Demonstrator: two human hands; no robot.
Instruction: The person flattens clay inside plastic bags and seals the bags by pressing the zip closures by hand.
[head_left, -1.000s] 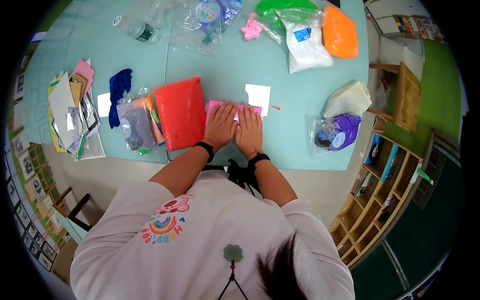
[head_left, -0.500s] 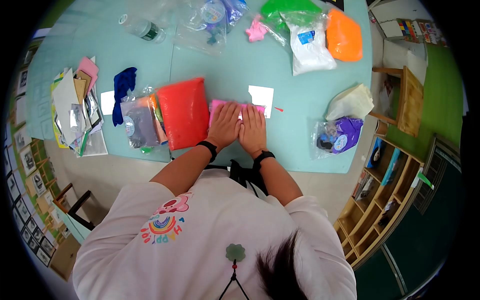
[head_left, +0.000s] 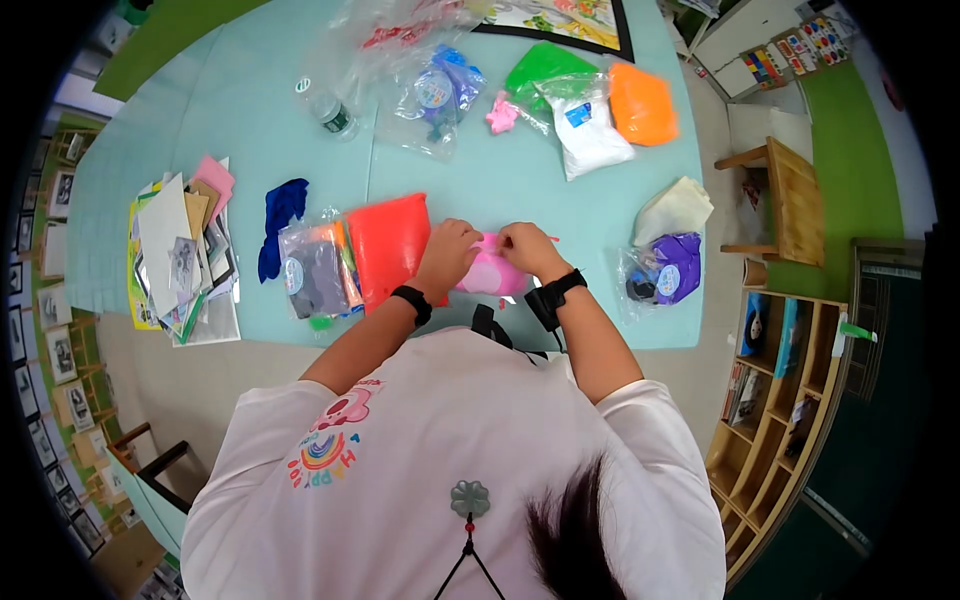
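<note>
A bright pink packet point(head_left: 489, 277) with paler markings lies at the table's near side, in front of my body. My left hand point(head_left: 452, 252) is closed at its upper left edge, the fingers curled inward. At the upper right edge my right hand point(head_left: 531, 249) pinches the packet with bent fingers. The fingertips of both hands are close together, and what lies right under them is partly hidden. Touching or nearly touching my left wrist is a large red packet point(head_left: 388, 248).
Left of the red packet lie a bag of coloured packs point(head_left: 312, 275), a dark blue cloth-like piece point(head_left: 282, 222) and a paper pile point(head_left: 190, 255). A bottle point(head_left: 328, 112), white packet point(head_left: 592, 140) and orange packet point(head_left: 642, 104) are farther back. A purple bag point(head_left: 679, 268) sits right.
Both hands were lying flat on the pink packet; now their fingers are curled at its upper edge. The packet shows more of its face. The view has shifted, revealing a framed picture at the back.
</note>
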